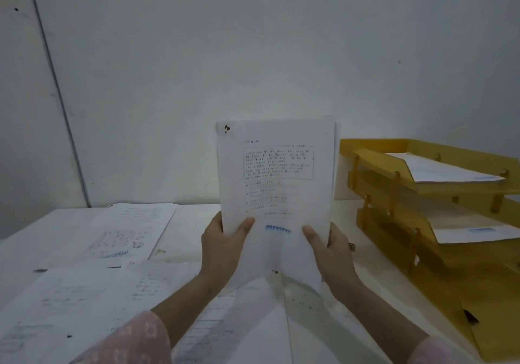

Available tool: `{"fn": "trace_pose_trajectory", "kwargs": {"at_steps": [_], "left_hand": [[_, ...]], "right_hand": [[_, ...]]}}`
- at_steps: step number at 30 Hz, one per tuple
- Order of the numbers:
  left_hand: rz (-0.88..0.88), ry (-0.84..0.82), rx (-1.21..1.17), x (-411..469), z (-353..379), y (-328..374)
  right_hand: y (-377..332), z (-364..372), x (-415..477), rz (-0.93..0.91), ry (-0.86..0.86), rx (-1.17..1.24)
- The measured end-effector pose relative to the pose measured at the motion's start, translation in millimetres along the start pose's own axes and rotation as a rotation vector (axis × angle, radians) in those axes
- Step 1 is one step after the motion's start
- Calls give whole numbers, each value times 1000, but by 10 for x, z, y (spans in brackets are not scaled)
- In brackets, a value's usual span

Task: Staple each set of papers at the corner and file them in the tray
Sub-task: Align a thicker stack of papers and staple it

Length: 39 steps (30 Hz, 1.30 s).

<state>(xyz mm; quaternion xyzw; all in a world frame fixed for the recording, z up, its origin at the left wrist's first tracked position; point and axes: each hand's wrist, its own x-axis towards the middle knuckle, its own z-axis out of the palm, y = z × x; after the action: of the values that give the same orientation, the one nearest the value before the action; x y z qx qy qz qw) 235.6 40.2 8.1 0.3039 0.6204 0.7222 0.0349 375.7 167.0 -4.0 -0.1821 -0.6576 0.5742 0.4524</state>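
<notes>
Where the white tabletop (191, 223) fills the lower view from 8 to 4 o'clock, a yellow translucent plastic tiered tray (374, 164) stands at 3 o'clock. Two of its tiers show white paper, and the lower sheet carries a blue stamp. Loose white printed sheets (132, 231) lie flat at 9 o'clock, and more spread out at 7 o'clock; how many there are cannot be counted.

At the centre, one set of white printed papers (277, 172) is held upright above the table, apart from the tray. Its front page has a boxed block of text with short lines under it and a blue stamp near the bottom, all too blurred to read. A dark mark sits at its top left corner.

The left hand (222, 248) grips the set's lower left edge, with the thumb on the front and the fingers behind. The right hand (334, 254) grips the lower right edge the same way. Both forearms rise from 6 o'clock, with pink patterned sleeves (135, 338) at the wrists.

A small metallic object (351, 247), which cannot be identified, shows just beside the right hand.
</notes>
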Motion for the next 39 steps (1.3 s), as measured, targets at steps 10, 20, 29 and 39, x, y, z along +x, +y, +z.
{"fn": "trace_pose_trajectory", "kwargs": {"at_steps": [10, 20, 29, 39], "left_hand": [[-133, -29, 14, -84, -74, -293], [26, -179, -2, 394, -257, 374], [15, -135, -34, 407, -163, 338], [116, -59, 81, 451, -99, 465]], "right_hand": [[372, -23, -108, 76, -19, -63], [186, -136, 3, 139, -141, -85], [-187, 24, 243, 21, -36, 86], [-522, 9, 455, -166, -17, 74]]}}
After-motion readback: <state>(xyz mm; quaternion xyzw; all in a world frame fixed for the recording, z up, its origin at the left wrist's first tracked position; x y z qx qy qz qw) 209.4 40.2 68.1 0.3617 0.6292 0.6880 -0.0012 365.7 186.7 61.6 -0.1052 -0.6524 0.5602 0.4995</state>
